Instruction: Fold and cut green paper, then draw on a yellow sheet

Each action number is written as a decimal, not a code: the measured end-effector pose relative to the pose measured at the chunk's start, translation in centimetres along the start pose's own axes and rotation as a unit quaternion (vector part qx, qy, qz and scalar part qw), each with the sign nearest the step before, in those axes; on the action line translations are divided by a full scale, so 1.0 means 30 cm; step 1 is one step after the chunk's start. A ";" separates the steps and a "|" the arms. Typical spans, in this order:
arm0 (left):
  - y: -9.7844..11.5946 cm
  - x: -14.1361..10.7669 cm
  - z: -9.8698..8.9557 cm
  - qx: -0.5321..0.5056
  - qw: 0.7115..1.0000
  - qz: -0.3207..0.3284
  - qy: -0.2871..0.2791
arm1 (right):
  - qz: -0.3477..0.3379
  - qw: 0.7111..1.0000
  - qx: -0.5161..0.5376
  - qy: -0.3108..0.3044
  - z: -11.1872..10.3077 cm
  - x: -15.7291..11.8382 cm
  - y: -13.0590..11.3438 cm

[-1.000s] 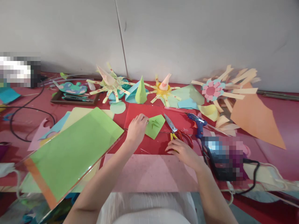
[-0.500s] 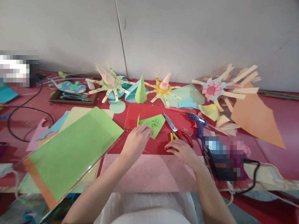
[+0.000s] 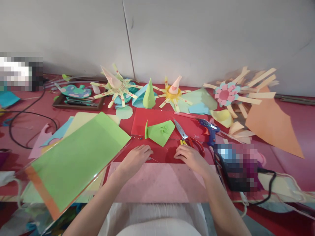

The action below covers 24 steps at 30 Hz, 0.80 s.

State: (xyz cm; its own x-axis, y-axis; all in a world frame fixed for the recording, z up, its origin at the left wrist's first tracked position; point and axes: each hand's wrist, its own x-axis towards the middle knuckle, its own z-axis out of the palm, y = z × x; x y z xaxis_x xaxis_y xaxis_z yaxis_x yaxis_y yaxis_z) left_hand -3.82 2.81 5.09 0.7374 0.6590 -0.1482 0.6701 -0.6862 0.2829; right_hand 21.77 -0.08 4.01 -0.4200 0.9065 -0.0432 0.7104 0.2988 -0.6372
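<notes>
My left hand (image 3: 135, 160) is low over the red board, fingers bent together around something too small to make out; a thin pale strand shows by the fingertips. Resting loosely beside the scissors' handles, my right hand (image 3: 189, 158) has its fingers slightly apart and partly covers a yellow handle (image 3: 182, 142). The scissors (image 3: 180, 128) have red handles and blades pointing away. A cut green paper piece (image 3: 161, 132) with a raised folded middle lies beyond my hands, a small green upright piece (image 3: 146, 130) at its left end.
Green sheets (image 3: 81, 160) lie at left. A blue glue gun (image 3: 209, 131) and a blurred device (image 3: 233, 170) are at right. Behind stand a green cone (image 3: 149, 96), paper flowers (image 3: 225, 94) and a brown tray (image 3: 78, 104). Orange paper (image 3: 273, 123) lies far right.
My left hand has left the green piece and moved down and left toward me. My right hand has shifted only slightly, its fingers now a little closer together.
</notes>
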 end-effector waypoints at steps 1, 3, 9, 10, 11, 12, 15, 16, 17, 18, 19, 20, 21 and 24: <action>0.005 -0.003 -0.003 0.000 1.000 0.002 -0.004 | 0.004 1.000 -0.001 -0.002 -0.001 0.001 -0.002; 0.015 -0.008 -0.008 -0.001 1.000 0.004 -0.010 | 0.006 1.000 -0.009 -0.003 -0.001 0.002 -0.008; 0.024 -0.011 0.004 0.012 1.000 -0.006 -0.006 | 0.003 1.000 -0.024 -0.006 0.001 -0.005 -0.015; 0.021 -0.011 0.006 0.010 1.000 -0.007 -0.005 | 0.005 1.000 -0.017 0.003 0.000 -0.010 -0.014; 0.018 -0.010 0.007 0.007 1.000 -0.007 -0.004 | 0.007 1.000 -0.007 0.015 0.000 -0.016 -0.011; 0.015 -0.010 0.007 0.002 1.000 -0.007 -0.002 | 0.011 1.000 0.002 0.029 -0.001 -0.024 -0.008; 0.010 -0.005 -0.004 -0.016 1.000 -0.009 0.012 | 0.026 0.998 0.020 0.060 -0.003 -0.047 0.000; 0.010 -0.001 -0.012 -0.022 1.000 -0.011 0.018 | 0.030 0.997 0.021 0.064 -0.003 -0.053 0.002; 0.012 0.005 -0.020 -0.026 0.999 -0.014 0.025 | 0.034 0.997 0.020 0.065 -0.001 -0.057 0.004; 0.013 0.014 -0.030 -0.029 0.999 -0.016 0.033 | 0.038 0.997 0.017 0.067 0.002 -0.058 0.005; 0.015 0.026 -0.040 -0.030 0.998 -0.017 0.043 | 0.040 0.997 0.012 0.068 0.005 -0.058 0.006; 0.016 0.040 -0.049 -0.025 0.998 -0.018 0.057 | 0.040 0.997 0.006 0.070 0.009 -0.057 0.007; 0.015 0.057 -0.057 -0.015 0.997 -0.018 0.073 | 0.038 0.997 -0.002 0.071 0.013 -0.054 0.008; 0.003 0.119 -0.069 0.033 0.988 -0.042 0.143 | 0.026 0.997 -0.021 0.071 0.021 -0.045 0.010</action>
State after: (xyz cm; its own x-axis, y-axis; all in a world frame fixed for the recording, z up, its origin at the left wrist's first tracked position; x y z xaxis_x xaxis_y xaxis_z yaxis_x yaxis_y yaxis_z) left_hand -1.31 5.74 6.55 0.6316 0.7677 0.1085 0.7384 -0.6383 0.2176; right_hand 22.19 -1.41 3.39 -0.3000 0.9532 0.0368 0.7530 0.2603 -0.6044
